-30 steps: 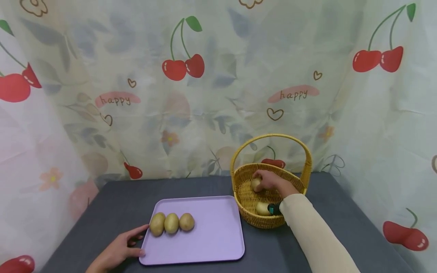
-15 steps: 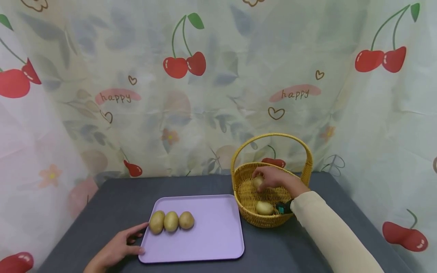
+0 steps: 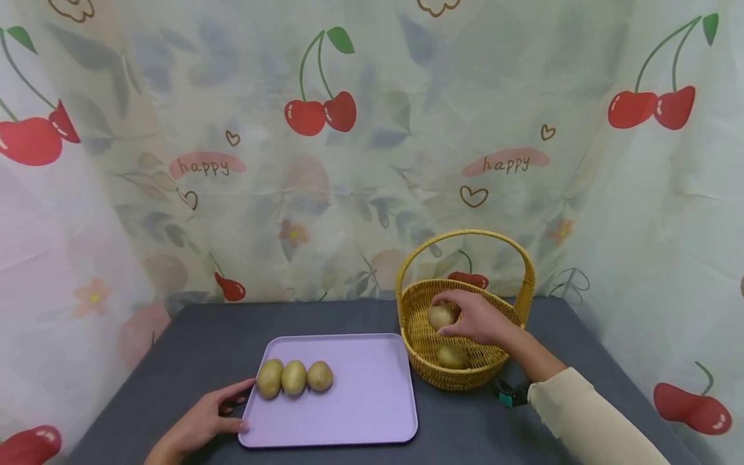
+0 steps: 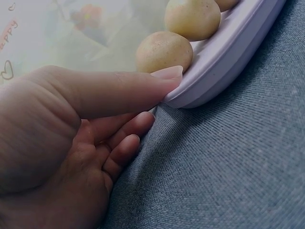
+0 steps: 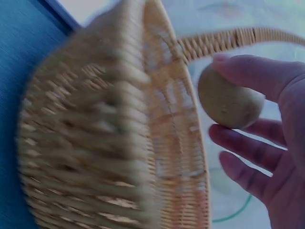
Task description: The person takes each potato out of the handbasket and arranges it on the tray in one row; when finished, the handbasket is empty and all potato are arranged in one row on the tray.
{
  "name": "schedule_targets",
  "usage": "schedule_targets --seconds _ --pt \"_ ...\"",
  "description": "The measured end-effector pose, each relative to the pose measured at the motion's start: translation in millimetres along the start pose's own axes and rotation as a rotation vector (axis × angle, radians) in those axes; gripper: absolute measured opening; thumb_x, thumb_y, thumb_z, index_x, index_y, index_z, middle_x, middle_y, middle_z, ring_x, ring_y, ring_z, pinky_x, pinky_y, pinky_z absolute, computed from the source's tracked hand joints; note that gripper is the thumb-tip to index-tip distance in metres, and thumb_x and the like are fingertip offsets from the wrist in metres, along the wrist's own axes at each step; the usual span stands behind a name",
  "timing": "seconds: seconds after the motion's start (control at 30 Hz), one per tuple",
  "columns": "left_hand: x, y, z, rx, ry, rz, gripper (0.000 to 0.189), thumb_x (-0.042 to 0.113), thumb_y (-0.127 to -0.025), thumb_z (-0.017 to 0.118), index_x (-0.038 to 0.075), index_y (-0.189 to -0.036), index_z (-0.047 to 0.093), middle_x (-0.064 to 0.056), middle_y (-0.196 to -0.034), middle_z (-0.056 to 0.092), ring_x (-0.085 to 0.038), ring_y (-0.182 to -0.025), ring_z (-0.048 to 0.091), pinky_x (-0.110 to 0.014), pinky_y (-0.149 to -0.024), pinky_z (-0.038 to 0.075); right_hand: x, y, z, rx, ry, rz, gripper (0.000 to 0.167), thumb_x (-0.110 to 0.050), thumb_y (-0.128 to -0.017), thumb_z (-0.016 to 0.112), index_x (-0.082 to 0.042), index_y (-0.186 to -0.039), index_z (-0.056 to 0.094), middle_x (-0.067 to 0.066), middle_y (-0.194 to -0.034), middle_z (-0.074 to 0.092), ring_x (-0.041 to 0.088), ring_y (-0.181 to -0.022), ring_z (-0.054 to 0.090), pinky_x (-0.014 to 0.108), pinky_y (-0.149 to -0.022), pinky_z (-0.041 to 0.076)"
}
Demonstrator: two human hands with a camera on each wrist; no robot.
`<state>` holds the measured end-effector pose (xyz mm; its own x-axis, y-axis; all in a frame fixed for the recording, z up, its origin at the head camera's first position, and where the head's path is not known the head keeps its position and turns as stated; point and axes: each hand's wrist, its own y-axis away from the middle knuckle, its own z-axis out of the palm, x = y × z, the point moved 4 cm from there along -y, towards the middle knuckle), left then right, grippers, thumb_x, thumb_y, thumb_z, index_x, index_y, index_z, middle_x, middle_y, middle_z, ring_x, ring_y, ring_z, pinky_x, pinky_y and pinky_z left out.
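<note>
My right hand (image 3: 479,318) pinches a potato (image 3: 441,316) between thumb and fingers, over the wicker basket (image 3: 427,371). The right wrist view has this potato (image 5: 231,98) up beyond the basket's rim. Another potato (image 3: 453,356) lies in the front of the basket. At the left, my left hand (image 3: 200,416) touches the lilac tray (image 3: 372,394) with a straight thumb and index finger at its left edge and near corner. In the left wrist view the thumb lies on the tray's rim (image 4: 214,76). Three potatoes (image 3: 294,378) sit in a row along the tray's left side.
The basket stands right of the tray, its tall arched handle (image 3: 465,232) rising over it. Under both is a dark grey cloth (image 3: 221,329). A curtain (image 3: 372,161) printed with cherries hangs behind and at the sides.
My right hand has lifted the potato from the basket's bottom, and its forearm has swung right and drawn back. The potato at the front is in fuller view. My left hand has stayed on the tray.
</note>
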<state>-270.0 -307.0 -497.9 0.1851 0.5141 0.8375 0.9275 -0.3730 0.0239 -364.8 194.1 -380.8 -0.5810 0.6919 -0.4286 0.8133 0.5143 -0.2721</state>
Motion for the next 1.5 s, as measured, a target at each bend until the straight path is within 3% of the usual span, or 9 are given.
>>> schedule_targets --seconds 0.17,0.37,0.6,0.73,0.87,0.97,1.13,1.33,1.5 --pt "1.1 -0.5 1.3 0.0 -0.009 0.019 0.073 0.014 -0.081 0.078 -0.01 -0.14 0.043 -0.026 -0.126 0.056 -0.032 -0.107 0.054 -0.027 -0.08 0.045 -14 15.2 11 0.152 -0.049 -0.029 0.051 -0.031 -0.075 0.085 -0.016 -0.119 0.063 -0.002 -0.111 0.062 0.013 -0.088 0.057 0.033 -0.072 0.049" --pt "0.7 -0.4 1.1 0.007 -0.016 -0.021 0.074 0.017 -0.081 0.079 -0.009 -0.14 0.043 -0.024 -0.125 0.057 -0.024 -0.104 0.054 -0.026 -0.079 0.044 -39 22.4 25 0.262 -0.181 -0.039 0.05 -0.029 -0.075 0.085 -0.015 -0.118 0.063 0.001 -0.111 0.062 0.014 -0.084 0.058 0.033 -0.07 0.052" --pt "1.0 -0.5 -0.3 0.001 -0.016 -0.045 0.075 0.017 -0.08 0.079 -0.009 -0.141 0.042 -0.025 -0.125 0.055 -0.032 -0.106 0.053 -0.029 -0.079 0.044 -60 19.0 53 0.278 -0.405 -0.016 0.048 -0.028 -0.075 0.085 -0.016 -0.117 0.063 -0.001 -0.105 0.062 0.018 -0.082 0.061 0.035 -0.071 0.053" --pt "-0.3 -1.2 0.2 0.0 -0.021 -0.066 0.076 0.019 -0.08 0.079 -0.007 -0.141 0.043 -0.025 -0.127 0.055 -0.033 -0.108 0.053 -0.029 -0.08 0.044 -72 16.1 72 0.278 -0.492 -0.018 0.048 -0.023 -0.076 0.085 -0.014 -0.118 0.063 0.001 -0.107 0.061 0.02 -0.083 0.061 0.033 -0.071 0.052" --pt "-0.7 -0.8 0.5 0.002 -0.027 -0.055 0.076 0.019 -0.08 0.079 -0.008 -0.141 0.043 -0.026 -0.129 0.054 -0.032 -0.108 0.053 -0.028 -0.08 0.044 -88 12.5 92 0.276 -0.553 -0.032 0.05 -0.021 -0.075 0.085 -0.01 -0.119 0.064 0.005 -0.108 0.062 0.023 -0.085 0.061 0.039 -0.072 0.052" --pt "0.5 -0.4 0.5 0.009 -0.03 -0.045 0.075 0.018 -0.08 0.079 -0.008 -0.141 0.043 -0.024 -0.127 0.055 -0.028 -0.106 0.053 -0.028 -0.08 0.044 -99 8.7 106 0.272 -0.566 -0.021 0.05 -0.022 -0.074 0.086 -0.011 -0.118 0.065 0.004 -0.108 0.062 0.022 -0.086 0.061 0.043 -0.074 0.052" --pt "2.1 -0.6 -0.8 0.013 -0.039 -0.05 0.075 0.018 -0.081 0.078 -0.008 -0.141 0.043 -0.023 -0.126 0.056 -0.028 -0.105 0.053 -0.029 -0.08 0.044 -109 -1.5 128 0.243 -0.564 0.02 0.049 -0.021 -0.073 0.086 -0.011 -0.115 0.065 0.001 -0.104 0.062 0.017 -0.083 0.061 0.038 -0.074 0.052" --pt "0.0 -1.5 -1.8 0.009 -0.056 -0.044 0.073 0.019 -0.082 0.078 -0.008 -0.14 0.044 -0.023 -0.125 0.057 -0.026 -0.105 0.054 -0.029 -0.081 0.045 -105 -15.6 156 0.23 -0.53 0.096 0.046 -0.019 -0.07 0.087 -0.012 -0.11 0.066 0.0 -0.096 0.065 0.015 -0.077 0.059 0.027 -0.067 0.047" --pt "0.1 -1.2 -0.8 0.005 -0.037 -0.009 0.074 0.017 -0.08 0.078 -0.009 -0.14 0.044 -0.025 -0.126 0.056 -0.029 -0.106 0.054 -0.027 -0.08 0.044 -100 -23.9 173 0.23 -0.493 0.146 0.045 -0.018 -0.068 0.088 -0.014 -0.107 0.067 -0.001 -0.092 0.065 0.012 -0.078 0.058 0.027 -0.068 0.046"
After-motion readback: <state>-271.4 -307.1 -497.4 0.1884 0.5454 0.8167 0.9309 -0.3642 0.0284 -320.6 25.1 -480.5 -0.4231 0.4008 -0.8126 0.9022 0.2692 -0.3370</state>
